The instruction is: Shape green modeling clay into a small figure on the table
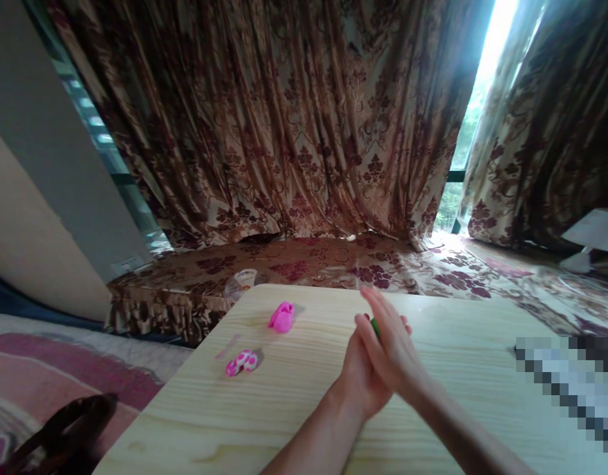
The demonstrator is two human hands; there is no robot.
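Observation:
My two hands meet palm to palm above the light wooden table [304,409]. My right hand [395,353] lies on top with its fingers stretched up and to the left. My left hand [358,382] is under it. A small green piece [374,326] shows between the palms near the fingers; most of it is hidden. To the left on the table lie a pink lump [282,317], a pink piece with white dots [242,361] and a thin pink strip [228,346].
A clear plastic container [239,282] sits just past the table's far left edge on a patterned brown cloth [308,260]. Patterned curtains [284,119] hang behind. A dark object [61,422] lies at the lower left on a rug. A blurred patch covers the table's right side.

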